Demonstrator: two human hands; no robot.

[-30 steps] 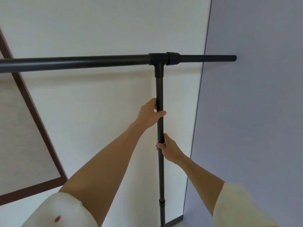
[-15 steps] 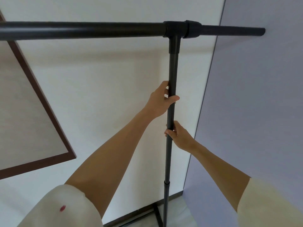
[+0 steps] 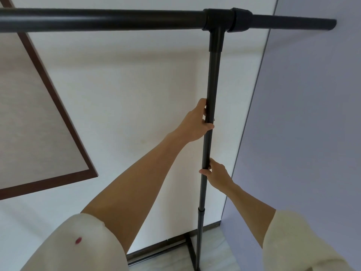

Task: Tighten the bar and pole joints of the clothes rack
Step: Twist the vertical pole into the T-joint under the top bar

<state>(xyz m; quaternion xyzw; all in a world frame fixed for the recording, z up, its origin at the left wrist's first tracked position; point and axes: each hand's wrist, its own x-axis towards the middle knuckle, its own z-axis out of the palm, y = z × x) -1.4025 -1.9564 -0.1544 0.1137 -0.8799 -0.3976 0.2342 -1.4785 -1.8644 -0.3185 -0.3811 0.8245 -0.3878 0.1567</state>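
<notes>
A black horizontal bar (image 3: 101,20) of the clothes rack runs across the top of the view. It meets a black T-joint (image 3: 218,22) with a collar (image 3: 241,20) on its right. From the joint a black upright pole (image 3: 214,79) drops down to a lower joint ring (image 3: 201,210). My left hand (image 3: 196,124) is wrapped around the pole about halfway up. My right hand (image 3: 216,174) grips the same pole lower down, from the right side.
A white wall stands behind the rack, with a brown-framed panel (image 3: 29,118) at the left. A pale lavender wall (image 3: 302,124) closes the right side. The rack's base bars (image 3: 187,249) lie on the light floor at the bottom.
The view has tilted down and shifted left, so the bar and T-joint sit higher and further right. The rack's base has come into sight. Both hands keep their hold on the pole.
</notes>
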